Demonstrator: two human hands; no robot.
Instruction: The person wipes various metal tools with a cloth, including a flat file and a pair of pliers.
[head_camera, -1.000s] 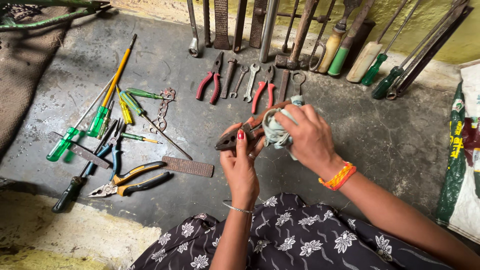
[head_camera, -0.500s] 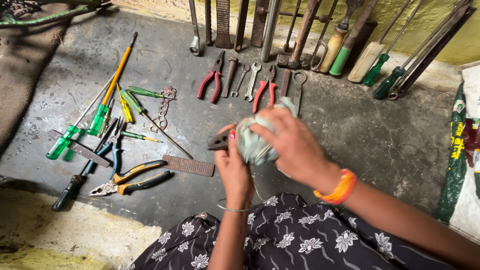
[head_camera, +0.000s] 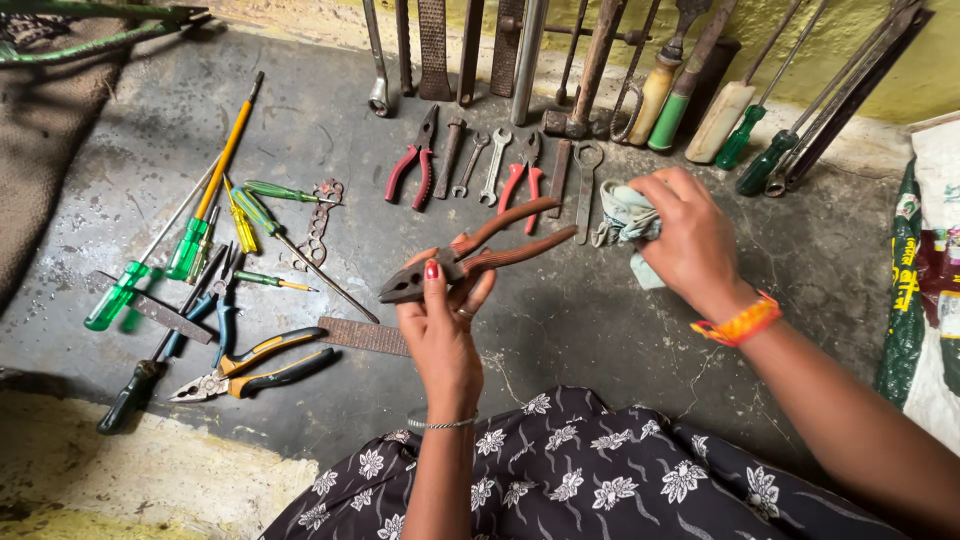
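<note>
Left hand (head_camera: 445, 325) clenched round rusty brown-handled pliers (head_camera: 470, 258) — held up above the grey floor (head_camera: 560, 320), right hand (head_camera: 690, 240) gripping a pale cloth (head_camera: 625, 212) just beside the handles, red pliers (head_camera: 415, 160) — spanners beyond

Bare concrete floor (head_camera: 600, 330) lies open between the person's lap and the tool rows; passage there is free beneath the left hand (head_camera: 445, 330) holding brown-handled pliers (head_camera: 475, 255) and the right hand (head_camera: 690, 235) gripping a cloth (head_camera: 622, 215); leftward, scattered screwdrivers (head_camera: 210, 210), yellow-handled pliers (head_camera: 255, 365) and a flat file (head_camera: 365, 337) block the way; ahead, red-handled pliers (head_camera: 412, 165) and spanners (head_camera: 495, 165) lie close together; tools leaning on the wall (head_camera: 700, 80) close the far edge; a sack (head_camera: 920, 290) bounds the right.
</note>
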